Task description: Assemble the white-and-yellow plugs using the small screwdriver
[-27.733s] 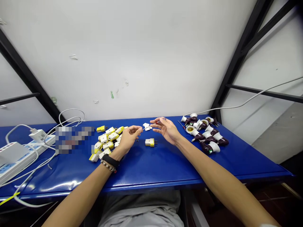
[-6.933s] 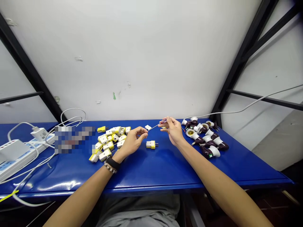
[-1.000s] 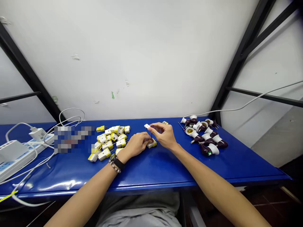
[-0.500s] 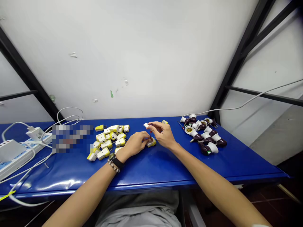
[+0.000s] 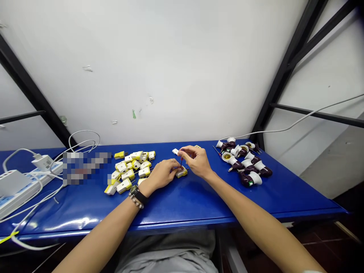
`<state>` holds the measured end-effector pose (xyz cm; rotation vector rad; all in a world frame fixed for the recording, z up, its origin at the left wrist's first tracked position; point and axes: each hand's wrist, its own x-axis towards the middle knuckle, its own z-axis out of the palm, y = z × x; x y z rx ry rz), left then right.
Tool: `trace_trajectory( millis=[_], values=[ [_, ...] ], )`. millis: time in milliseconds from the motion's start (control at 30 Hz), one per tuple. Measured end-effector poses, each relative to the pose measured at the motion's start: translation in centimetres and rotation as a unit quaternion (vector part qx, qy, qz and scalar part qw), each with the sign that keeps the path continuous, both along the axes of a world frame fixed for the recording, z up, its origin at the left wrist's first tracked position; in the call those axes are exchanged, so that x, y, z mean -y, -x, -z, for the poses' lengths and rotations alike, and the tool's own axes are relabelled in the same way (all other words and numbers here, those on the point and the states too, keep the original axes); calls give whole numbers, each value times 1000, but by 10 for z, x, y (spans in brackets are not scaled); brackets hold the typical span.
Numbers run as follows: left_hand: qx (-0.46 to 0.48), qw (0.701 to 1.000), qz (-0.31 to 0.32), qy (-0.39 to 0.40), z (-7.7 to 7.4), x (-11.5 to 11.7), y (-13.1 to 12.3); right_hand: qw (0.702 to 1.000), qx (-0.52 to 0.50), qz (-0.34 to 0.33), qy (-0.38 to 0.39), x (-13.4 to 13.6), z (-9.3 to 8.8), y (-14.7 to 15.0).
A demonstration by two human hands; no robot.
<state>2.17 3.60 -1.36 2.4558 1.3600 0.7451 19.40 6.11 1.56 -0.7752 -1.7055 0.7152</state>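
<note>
A yellow-and-white plug (image 5: 182,173) lies on the blue table (image 5: 193,201) in front of me, its metal pins pointing right. My left hand (image 5: 163,173) is closed on the plug's left side, the fingertips partly hiding it. A thin screwdriver (image 5: 181,163) stands nearly upright, its tip down at the plug. My right hand (image 5: 196,161) pinches the top of that screwdriver, with its handle mostly hidden by the fingers. Just behind the hands lies a small white plug part (image 5: 175,151). Another yellow piece (image 5: 198,146) shows partly behind my right hand.
Several yellow-and-white plugs (image 5: 127,174) are heaped on the left. To the right sit several dark-and-white lamp holders (image 5: 248,163), with a second screwdriver (image 5: 217,151) beside them. A power strip (image 5: 14,199) with chargers and white cables occupies the far left. A wall (image 5: 182,76) rises behind the table.
The right hand's fingers have shifted slightly around the top of the screwdriver. Otherwise both hands and the plug stay in nearly the same place.
</note>
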Motion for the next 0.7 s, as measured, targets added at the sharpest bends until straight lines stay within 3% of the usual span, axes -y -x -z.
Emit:
trace_trajectory(
  millis=[167,333,467,600,700],
  values=[
    [1,1000,1,9,-1,1,0,1000,-3,23,-2,1,0,2],
    [-9,1000,-13,-18,-1,5,-1,998,-57,-5,26,-5,-4,-4],
    [-40,998,-27,-27,1,5,-1,993,-93,76,-8,-20,-6,-20],
    [-38,996,-54,-55,-8,2,9,977,75,181,-82,-41,4,-40],
    [-9,981,-150,-124,-23,0,33,933,270,233,-41,-56,17,-52]
  ],
)
